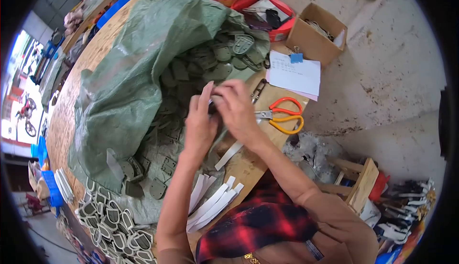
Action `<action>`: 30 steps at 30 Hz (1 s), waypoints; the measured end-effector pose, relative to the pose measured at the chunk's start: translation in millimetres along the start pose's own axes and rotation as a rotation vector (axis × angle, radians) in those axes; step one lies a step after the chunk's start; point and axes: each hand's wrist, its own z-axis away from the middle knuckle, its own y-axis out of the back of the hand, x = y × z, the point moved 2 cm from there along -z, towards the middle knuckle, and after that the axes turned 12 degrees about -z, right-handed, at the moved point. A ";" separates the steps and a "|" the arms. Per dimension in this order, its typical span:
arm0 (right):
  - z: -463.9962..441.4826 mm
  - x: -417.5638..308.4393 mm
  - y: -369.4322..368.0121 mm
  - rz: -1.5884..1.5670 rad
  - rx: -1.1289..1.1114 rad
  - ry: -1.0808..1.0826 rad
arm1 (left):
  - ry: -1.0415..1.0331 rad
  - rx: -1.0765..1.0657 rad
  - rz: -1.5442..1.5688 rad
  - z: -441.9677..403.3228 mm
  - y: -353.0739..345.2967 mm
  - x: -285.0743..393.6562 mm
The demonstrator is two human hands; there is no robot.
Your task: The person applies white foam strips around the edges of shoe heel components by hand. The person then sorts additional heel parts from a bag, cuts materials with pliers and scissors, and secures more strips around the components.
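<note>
Left hand (201,120) and right hand (236,112) meet beside the green pieces (222,53), fingers bent. A small dark part (212,107) shows between the hands; blur and overlap prevent telling how far either grip is closed or which holds it. A white strip (228,156) extends below the right hand. Scissors (271,115) lie to its right.

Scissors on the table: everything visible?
The scissors lie at the edge of the wooden table. One loop is orange-red, the other yellow-orange, both plastic-looking and slightly apart. The silvery metal part points toward the right hand; the blade tips are hidden, so contact is unclear.
</note>
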 end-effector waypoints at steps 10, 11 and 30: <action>30.5 -85.5 -60.3 -0.744 -0.528 -0.043 | 0.404 -0.053 -0.250 115.3 154.1 -12.4; 35.2 -79.1 -60.2 -0.671 -0.521 -0.003 | 0.458 -0.056 -0.335 140.7 162.7 -26.4; -3.2 51.2 9.2 0.238 -0.069 0.197 | 0.131 0.053 -0.330 110.2 106.1 11.2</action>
